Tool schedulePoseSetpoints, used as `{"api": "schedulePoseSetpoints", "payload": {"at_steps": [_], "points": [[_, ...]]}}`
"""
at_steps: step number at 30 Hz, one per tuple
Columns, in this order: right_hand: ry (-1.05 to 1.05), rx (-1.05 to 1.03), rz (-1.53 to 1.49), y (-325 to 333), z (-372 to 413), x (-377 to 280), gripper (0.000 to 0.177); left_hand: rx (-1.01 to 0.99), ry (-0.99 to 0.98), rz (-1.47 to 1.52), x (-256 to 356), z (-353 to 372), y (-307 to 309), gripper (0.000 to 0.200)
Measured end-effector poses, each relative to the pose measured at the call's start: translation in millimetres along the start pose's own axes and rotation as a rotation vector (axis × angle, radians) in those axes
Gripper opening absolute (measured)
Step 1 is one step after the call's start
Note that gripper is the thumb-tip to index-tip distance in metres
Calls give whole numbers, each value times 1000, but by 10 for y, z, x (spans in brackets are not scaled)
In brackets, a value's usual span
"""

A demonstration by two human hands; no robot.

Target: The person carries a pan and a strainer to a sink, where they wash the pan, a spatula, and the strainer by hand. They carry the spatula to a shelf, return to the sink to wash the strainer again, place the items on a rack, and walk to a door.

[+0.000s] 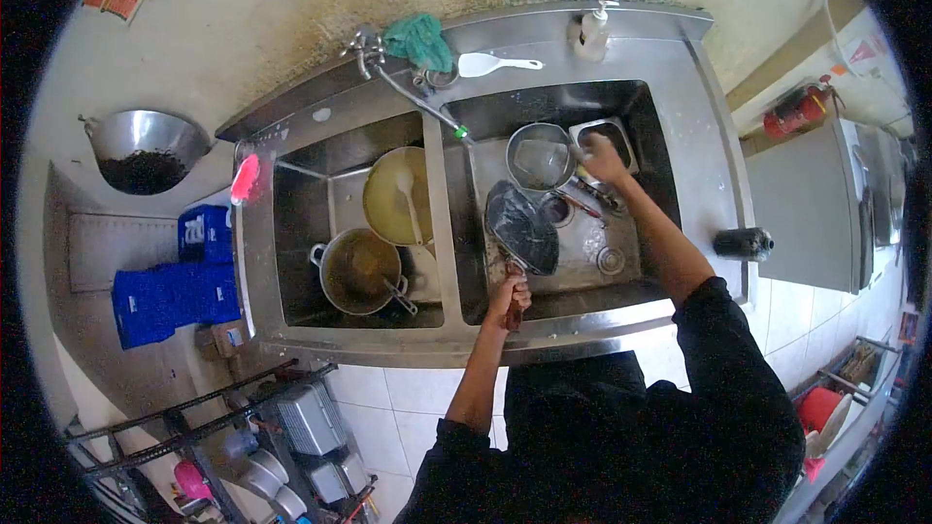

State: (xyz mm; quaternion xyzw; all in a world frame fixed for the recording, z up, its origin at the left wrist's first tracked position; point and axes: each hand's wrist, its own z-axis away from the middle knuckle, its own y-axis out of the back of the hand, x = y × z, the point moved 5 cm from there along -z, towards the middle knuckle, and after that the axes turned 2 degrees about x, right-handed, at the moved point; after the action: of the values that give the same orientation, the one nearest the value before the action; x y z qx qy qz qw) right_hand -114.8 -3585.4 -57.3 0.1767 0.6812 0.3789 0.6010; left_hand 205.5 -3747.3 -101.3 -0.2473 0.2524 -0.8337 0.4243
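My left hand [509, 299] is wrapped round the handle of a dark pan [524, 225], which is tilted over the right sink basin [573, 303]. At the basin's right side my right hand [604, 157] is blurred, between a round pot [540, 157] and a rectangular metal container [616, 141]; its fingers are unclear, and I cannot make out anything in it. Below that hand lie utensils, one with a red handle [582, 204]. The faucet spout [427, 107] points into this basin.
The left basin holds a pot of yellowish liquid [388, 199] and a two-handled pot [359, 277] with a utensil. Behind the basins are a green cloth [419, 42], a white spatula [490, 64] and a pump bottle [592, 37]. A dark bottle [744, 244] stands at the right.
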Motion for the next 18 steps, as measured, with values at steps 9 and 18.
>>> {"api": "schedulePoseSetpoints", "payload": {"at_steps": [9, 18], "points": [[330, -333, -317, -1028, -987, -1904, 60, -51, 128, 75, -148, -359, 297, 14], [799, -448, 384, -2262, -1680, -2362, 44, -479, 166, 1008, -173, -502, -28, 12]]}}
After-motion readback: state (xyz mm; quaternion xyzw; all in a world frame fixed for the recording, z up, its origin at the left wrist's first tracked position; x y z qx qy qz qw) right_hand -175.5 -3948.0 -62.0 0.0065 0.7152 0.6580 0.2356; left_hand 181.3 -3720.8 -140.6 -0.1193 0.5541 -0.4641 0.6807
